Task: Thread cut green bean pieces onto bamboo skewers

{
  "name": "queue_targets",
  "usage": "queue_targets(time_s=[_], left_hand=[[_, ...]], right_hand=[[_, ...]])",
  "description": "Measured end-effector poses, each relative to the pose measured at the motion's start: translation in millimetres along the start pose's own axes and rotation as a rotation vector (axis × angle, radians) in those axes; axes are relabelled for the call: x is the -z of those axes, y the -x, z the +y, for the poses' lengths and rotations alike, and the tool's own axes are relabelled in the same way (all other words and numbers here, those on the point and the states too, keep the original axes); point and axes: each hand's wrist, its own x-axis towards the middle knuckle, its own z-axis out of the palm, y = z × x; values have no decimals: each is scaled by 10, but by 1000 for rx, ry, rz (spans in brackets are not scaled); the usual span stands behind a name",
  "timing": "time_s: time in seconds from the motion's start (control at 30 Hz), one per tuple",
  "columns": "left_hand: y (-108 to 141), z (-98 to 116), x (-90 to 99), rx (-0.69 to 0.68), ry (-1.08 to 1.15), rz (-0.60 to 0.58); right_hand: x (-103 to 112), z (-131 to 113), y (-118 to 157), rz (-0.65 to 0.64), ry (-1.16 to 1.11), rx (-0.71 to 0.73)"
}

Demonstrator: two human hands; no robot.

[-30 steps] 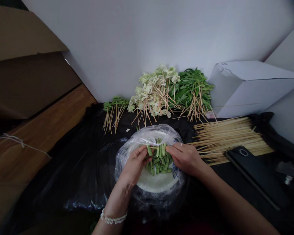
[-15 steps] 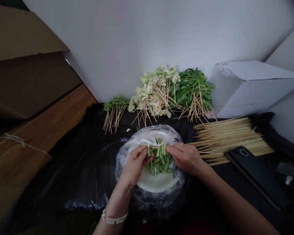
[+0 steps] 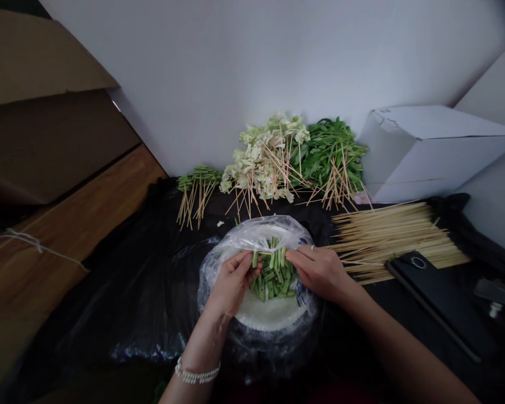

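Cut green bean pieces (image 3: 273, 283) lie in a plastic-covered bowl (image 3: 265, 320) in front of me. Above them, my left hand (image 3: 239, 272) pinches a green bean piece (image 3: 255, 259) at the left end of a thin skewer (image 3: 266, 253). My right hand (image 3: 315, 269), with a ring on one finger, is closed round the skewer's right part, beside several bean pieces (image 3: 278, 256) lined up near its fingertips. Clear plastic film (image 3: 265, 230) bunches behind both hands. The fingertips partly hide the skewer's ends.
Skewered green beans (image 3: 200, 179), pale leaves (image 3: 265, 154) and dark green leaves (image 3: 332, 148) lie along the wall. Bare skewers (image 3: 395, 235) and a phone (image 3: 433, 303) are on the right, near a white box (image 3: 437, 151). A cardboard box (image 3: 50, 112) stands left.
The bean piece in my left hand has shifted very slightly to the left and its tilt has changed a little. My right hand has barely moved.
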Motion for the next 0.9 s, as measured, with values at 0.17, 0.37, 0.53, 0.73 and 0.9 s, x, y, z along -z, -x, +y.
queue_targets(time_s=[0.17, 0.37, 0.53, 0.73, 0.9], left_hand=[[3, 4, -2, -1, 7, 6], [-9, -18, 9, -20, 53, 47], [-5, -23, -2, -14, 36, 30], [-2, -13, -9, -8, 34, 43], [-11, -47, -3, -32, 3, 66]], right_hand=[[-8, 5, 6, 11, 11, 9], [-5, -1, 16, 14, -1, -11], [-3, -3, 8, 11, 8, -6], [-6, 2, 10, 8, 6, -2], [-5, -14, 12, 2, -2, -21]])
